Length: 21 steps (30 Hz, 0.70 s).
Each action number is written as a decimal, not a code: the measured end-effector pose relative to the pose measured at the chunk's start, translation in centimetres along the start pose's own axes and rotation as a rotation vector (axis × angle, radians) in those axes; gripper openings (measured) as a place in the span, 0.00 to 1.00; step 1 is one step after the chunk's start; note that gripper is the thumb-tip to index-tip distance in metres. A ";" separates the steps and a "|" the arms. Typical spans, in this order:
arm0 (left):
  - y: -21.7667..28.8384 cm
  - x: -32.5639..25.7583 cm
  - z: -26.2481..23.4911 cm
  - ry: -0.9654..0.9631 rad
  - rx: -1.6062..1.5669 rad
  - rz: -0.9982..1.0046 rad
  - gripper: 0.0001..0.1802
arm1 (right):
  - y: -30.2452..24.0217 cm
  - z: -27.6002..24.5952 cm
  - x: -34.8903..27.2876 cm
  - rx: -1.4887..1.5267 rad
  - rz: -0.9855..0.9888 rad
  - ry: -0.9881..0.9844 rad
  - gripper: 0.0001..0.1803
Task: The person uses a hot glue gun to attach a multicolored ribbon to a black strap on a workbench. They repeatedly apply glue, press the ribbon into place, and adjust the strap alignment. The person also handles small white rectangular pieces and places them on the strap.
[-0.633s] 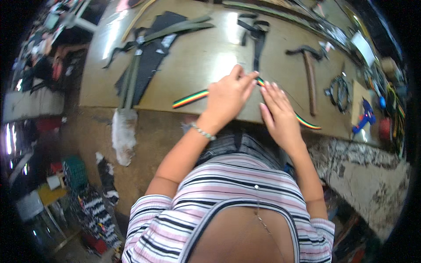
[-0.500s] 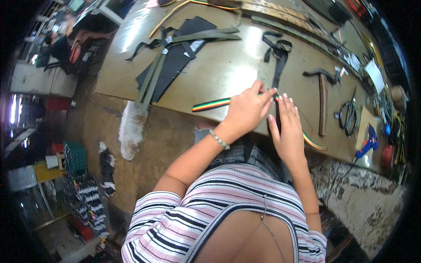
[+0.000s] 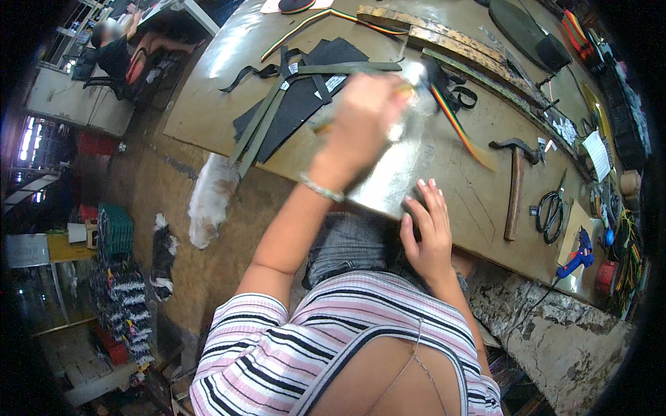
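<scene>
While the left hand (image 3: 364,114) is raised and blurred at the upper middle of the frame, closed on the striped ribbon (image 3: 461,132), the ribbon runs from that fist down toward the right, slanting over the table (image 3: 208,104). The right hand (image 3: 429,225) lies lower, right of centre, fingers spread and pressed flat at the table's near edge; what sits under its palm is hidden.

To do this step well, I judge the flat hand should hold its anchor firmly while the lifted hand draws the ribbon taut and straight, avoiding twists, so the band lies level when laid down.

Counting outward: one striped ribbon in hand, and a second like it curving at the top of the frame (image 3: 326,17). One dark sheet (image 3: 305,104) with several olive straps (image 3: 267,121) across it sits upper left of the hands. To the right lie one hammer (image 3: 515,187), one pair of scissors (image 3: 551,211) and one blue glue gun (image 3: 579,253). One bracelet (image 3: 320,188) circles the left wrist.
</scene>
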<state>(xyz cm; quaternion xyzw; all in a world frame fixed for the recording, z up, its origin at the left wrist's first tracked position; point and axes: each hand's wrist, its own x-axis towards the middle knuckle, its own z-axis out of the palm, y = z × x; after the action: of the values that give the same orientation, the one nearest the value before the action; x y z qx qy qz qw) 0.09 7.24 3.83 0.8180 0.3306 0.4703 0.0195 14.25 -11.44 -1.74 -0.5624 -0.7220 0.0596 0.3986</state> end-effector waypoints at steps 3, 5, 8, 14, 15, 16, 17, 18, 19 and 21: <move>-5.0 0.5 -5.3 0.175 0.244 -0.329 0.15 | 0.3 0.8 0.1 -0.075 0.029 -0.013 0.14; -8.2 -0.6 -7.7 0.176 0.359 -0.500 0.17 | 0.5 1.0 0.3 -0.132 0.001 -0.046 0.13; -11.2 -3.4 -7.6 -0.201 0.556 -0.689 0.22 | 0.4 1.0 0.2 -0.172 -0.015 -0.040 0.12; -13.0 -4.5 -6.1 -0.146 0.681 -0.521 0.20 | 0.5 1.0 0.0 -0.176 -0.033 -0.036 0.13; -12.9 -4.2 -6.1 -0.158 0.677 -0.510 0.19 | 0.5 1.0 -0.1 -0.177 -0.033 -0.037 0.13; -12.8 -3.8 -6.0 -0.201 0.667 -0.522 0.18 | 0.6 1.0 -0.1 -0.179 -0.044 -0.036 0.14; -12.6 -3.6 -6.1 -0.180 0.624 -0.514 0.17 | 0.6 1.1 0.0 -0.180 -0.052 -0.017 0.14; -12.4 -3.4 -6.0 -0.170 0.641 -0.545 0.17 | 0.5 1.1 0.0 -0.178 -0.027 -0.036 0.14; -12.2 -3.4 -6.1 -0.170 0.621 -0.611 0.18 | 0.4 1.0 0.1 -0.176 -0.024 -0.037 0.14; -12.3 -3.3 -6.0 -0.177 0.612 -0.607 0.21 | 0.0 0.4 0.3 -0.138 0.025 -0.054 0.14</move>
<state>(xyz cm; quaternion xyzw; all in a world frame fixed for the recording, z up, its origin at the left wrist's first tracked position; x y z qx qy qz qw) -12.15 13.35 0.49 0.6891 0.6770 0.2518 -0.0583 13.97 -11.06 -1.85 -0.5957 -0.7277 0.0299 0.3386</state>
